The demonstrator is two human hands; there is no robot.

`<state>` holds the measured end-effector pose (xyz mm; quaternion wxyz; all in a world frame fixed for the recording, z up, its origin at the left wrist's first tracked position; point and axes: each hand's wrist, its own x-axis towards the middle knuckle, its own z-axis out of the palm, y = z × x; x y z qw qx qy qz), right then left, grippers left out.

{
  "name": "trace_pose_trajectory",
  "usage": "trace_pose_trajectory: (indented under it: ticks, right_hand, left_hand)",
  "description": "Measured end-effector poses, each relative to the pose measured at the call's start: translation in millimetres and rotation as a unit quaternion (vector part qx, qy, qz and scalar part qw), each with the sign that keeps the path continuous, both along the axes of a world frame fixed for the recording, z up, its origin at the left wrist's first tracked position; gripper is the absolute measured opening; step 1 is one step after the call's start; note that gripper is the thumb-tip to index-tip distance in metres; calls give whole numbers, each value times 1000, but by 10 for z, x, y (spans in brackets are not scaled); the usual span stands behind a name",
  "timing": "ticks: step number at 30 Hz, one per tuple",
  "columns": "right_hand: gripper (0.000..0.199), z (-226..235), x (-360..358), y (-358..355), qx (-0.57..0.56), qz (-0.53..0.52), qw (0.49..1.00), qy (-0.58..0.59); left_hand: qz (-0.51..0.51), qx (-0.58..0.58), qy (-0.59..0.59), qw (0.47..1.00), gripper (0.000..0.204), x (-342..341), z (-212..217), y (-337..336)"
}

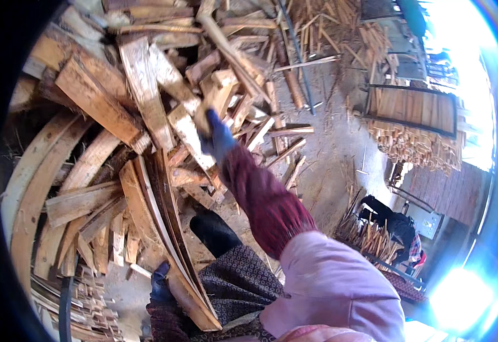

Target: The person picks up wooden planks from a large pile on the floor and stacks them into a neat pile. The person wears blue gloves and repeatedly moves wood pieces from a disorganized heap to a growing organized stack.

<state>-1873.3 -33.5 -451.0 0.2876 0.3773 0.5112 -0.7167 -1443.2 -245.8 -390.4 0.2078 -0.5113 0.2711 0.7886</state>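
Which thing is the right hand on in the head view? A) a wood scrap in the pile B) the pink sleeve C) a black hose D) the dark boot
A: the gloved right hand is stretched out over the pile and rests against a pale wood scrap there.
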Motion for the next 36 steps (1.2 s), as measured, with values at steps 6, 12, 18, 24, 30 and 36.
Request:
trace_pose_trajectory:
  ticks: [6,12,18,24,30,36]
  right_hand:
    - [59,2182,2707,289,-33,226,970,-83]
    - [52,3872,4125,-391,-110,196,967,-122]
    - [48,4053,4795,-666,-90,361,926,-63]
    - [41,3883,4952,-619,-65,577,807,107]
    - [40,3258,5337,-619,-142,758,626,116]
    - [42,4109,7144,-1430,-110,825,508,-222]
  left_hand:
    - [-3,68,75,995,47,2,119,-118]
    - [9,57,138,989,42,203,965,-306]
    - [108,66,105,986,33,1144,1650,-623]
    - [224,34,97,969,50,1914,2006,-487]
    - [419,-36,72,905,61,3159,2364,-27]
    - [661,55,167,729,59,5265,2784,671]
